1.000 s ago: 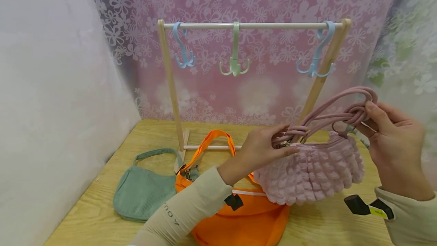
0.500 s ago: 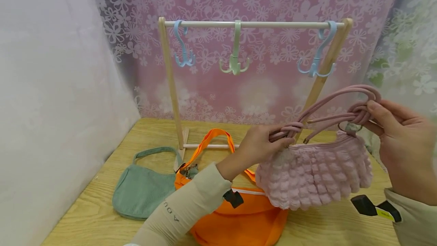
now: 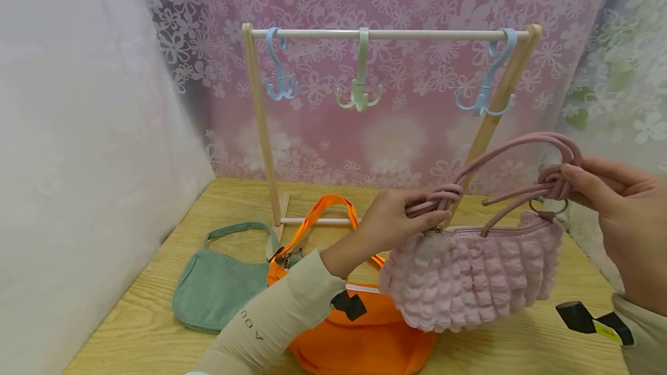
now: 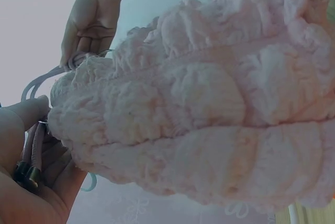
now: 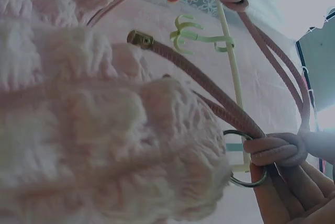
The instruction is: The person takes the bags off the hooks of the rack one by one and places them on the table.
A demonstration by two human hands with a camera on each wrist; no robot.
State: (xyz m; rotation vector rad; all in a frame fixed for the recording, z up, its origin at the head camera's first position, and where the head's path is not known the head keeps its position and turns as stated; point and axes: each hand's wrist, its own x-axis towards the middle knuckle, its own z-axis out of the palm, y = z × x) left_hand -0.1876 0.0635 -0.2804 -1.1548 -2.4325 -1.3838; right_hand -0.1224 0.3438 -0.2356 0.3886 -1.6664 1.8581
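Note:
A pink puffy handbag (image 3: pixel 469 276) hangs between both hands, raised in front of the rack. Its cord strap (image 3: pixel 521 140) arches upward, with a knot at each end. My left hand (image 3: pixel 388 219) pinches the left knot between thumb and fingers. At the other end, my right hand (image 3: pixel 620 201) grips the right knot, close to a metal ring (image 5: pixel 250 182). Loose cord ends with metal tips (image 5: pixel 140 39) stick out from the right knot toward the bag's zip. In the left wrist view the bag's puffy body (image 4: pixel 183 109) fills most of the picture.
A wooden rack with a white bar (image 3: pixel 417 34) carries a blue hook (image 3: pixel 282 83), a green hook (image 3: pixel 359 91) and another blue hook (image 3: pixel 483 94). On the wooden table (image 3: pixel 140 305) lie a green handbag (image 3: pixel 221 288) and an orange bag (image 3: pixel 365 337), partly behind my left sleeve.
My right hand has moved right and slightly down, drawing the strap wider. The loose cord ends now point down over the zip, and the pink bag hangs a little lower.

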